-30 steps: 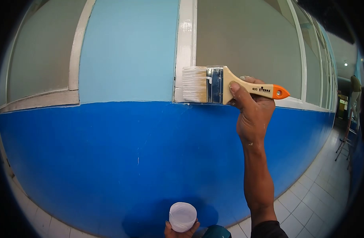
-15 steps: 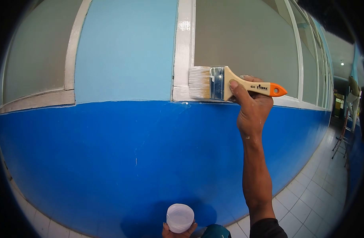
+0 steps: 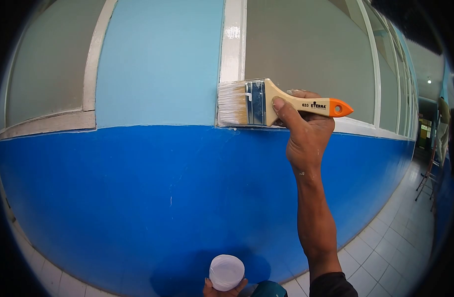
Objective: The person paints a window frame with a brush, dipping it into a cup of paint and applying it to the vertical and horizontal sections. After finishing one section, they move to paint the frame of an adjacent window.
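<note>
The right hand (image 3: 306,133) grips a flat wooden-handled paintbrush (image 3: 266,99) with fingers wrapped tight, bristles on the white window frame (image 3: 233,49). At six o'clock, the left hand (image 3: 226,288) cups a small white plastic cup (image 3: 226,271).

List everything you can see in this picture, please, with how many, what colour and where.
paintbrush: one, pale wood handle with orange tip, bristles on the white window frame
cup: one, white, bottom centre
wall: dark blue below, light blue panel above
frosted panes: several, grey, along the top
floor tiles: white, lower right
ladder: one, far right
right hand: one, gripping the paintbrush handle
left hand: one, holding the cup from below
</note>
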Tool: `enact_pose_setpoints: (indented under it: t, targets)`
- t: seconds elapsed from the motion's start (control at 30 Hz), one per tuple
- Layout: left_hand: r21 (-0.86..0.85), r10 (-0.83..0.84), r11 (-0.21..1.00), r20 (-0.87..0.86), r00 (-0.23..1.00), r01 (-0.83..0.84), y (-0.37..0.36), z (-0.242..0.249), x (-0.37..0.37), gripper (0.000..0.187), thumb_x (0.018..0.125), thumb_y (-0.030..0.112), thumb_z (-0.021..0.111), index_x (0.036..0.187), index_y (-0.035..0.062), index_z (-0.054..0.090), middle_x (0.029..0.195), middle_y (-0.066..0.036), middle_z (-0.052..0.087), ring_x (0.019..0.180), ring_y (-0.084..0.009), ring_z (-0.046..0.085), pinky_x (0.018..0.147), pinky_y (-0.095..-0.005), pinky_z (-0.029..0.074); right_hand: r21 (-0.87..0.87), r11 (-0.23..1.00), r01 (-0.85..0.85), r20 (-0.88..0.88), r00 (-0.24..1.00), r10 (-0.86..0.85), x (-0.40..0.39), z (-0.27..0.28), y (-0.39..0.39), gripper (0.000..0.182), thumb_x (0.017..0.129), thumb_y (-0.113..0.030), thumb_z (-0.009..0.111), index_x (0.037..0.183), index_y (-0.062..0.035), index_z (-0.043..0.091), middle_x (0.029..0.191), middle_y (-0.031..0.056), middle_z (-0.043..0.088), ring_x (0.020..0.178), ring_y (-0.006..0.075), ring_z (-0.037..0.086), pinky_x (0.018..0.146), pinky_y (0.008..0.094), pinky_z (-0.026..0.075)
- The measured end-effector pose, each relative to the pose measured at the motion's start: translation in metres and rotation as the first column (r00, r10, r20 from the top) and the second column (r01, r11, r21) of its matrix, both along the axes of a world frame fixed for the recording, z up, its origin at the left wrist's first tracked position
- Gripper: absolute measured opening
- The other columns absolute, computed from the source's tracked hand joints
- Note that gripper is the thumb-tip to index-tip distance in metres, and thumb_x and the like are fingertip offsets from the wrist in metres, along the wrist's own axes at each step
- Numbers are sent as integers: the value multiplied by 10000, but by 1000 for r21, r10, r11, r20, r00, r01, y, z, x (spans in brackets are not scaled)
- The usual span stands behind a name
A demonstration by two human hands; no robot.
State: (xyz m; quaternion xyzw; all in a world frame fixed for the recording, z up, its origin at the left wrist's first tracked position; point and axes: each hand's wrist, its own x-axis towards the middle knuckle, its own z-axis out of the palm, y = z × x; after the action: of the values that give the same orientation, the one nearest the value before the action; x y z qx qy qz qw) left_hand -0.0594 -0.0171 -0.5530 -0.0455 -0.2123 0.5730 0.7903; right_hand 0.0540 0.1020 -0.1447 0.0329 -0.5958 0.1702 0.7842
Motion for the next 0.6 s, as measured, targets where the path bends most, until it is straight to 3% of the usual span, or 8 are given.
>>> enact_pose_setpoints:
  t: [0.03,0.07,0.13,0.23,0.43,0.5,0.53,0.6]
  targets:
    - [-123,-59,990,117,991,74,-3,3,0,852,862,587,692,1516,146,371,1528,-137,438,1397,-400,417,1148,-637,341,-7,1000,16,-1,1000,-16,1,-1,2,306,837,-41,788,1067,68,618,915,192,684,824,214,715,720,314,629]
    - [-43,53,997,-72,996,-57,1,-5,0,850,861,587,693,1515,145,374,1528,-136,438,1398,-400,416,1149,-639,337,-14,999,33,-2,999,-33,2,-1,3,305,837,-43,788,1066,65,620,918,192,684,827,213,715,722,313,626]
    - [178,308,950,-399,864,-256,11,-20,-1,847,860,585,694,1512,144,381,1529,-133,439,1400,-400,414,1152,-641,329,-18,999,49,-1,999,-49,4,-4,7,303,836,-47,791,1064,61,624,926,191,684,834,211,713,726,311,622]
    - [217,244,960,-342,907,-176,15,-25,-6,836,864,593,683,1506,144,391,1532,-134,437,1401,-403,413,1152,-644,324,-2,999,51,-7,999,-52,8,-5,13,307,831,-54,800,1060,56,627,938,188,682,847,210,709,734,310,617]
    - [257,293,945,-400,868,-201,15,-23,-4,833,857,586,693,1499,144,398,1517,-138,451,1386,-407,428,1140,-645,343,-26,994,105,-55,993,-106,29,-7,21,334,819,-53,810,1069,67,625,938,180,671,854,216,704,743,315,615]
    - [-136,24,990,-21,999,-27,4,-6,-2,836,855,582,699,1501,146,395,1516,-139,451,1384,-408,429,1138,-645,346,-36,990,136,-79,987,-139,38,-10,24,338,819,-53,809,1071,74,622,938,177,668,850,218,703,733,318,620]
    - [-291,-61,949,205,977,121,1,-2,-1,838,854,580,702,1502,147,393,1515,-139,451,1383,-408,429,1136,-646,347,-28,989,144,-89,985,-146,44,-11,23,339,820,-53,808,1071,76,621,941,177,667,846,216,702,726,318,623]
    - [-204,-22,977,191,981,61,4,-6,2,843,856,586,698,1506,149,386,1519,-139,445,1384,-407,427,1136,-645,347,-9,987,159,-108,981,-159,51,-12,21,339,823,-54,806,1071,82,619,948,176,665,839,214,700,712,320,628]
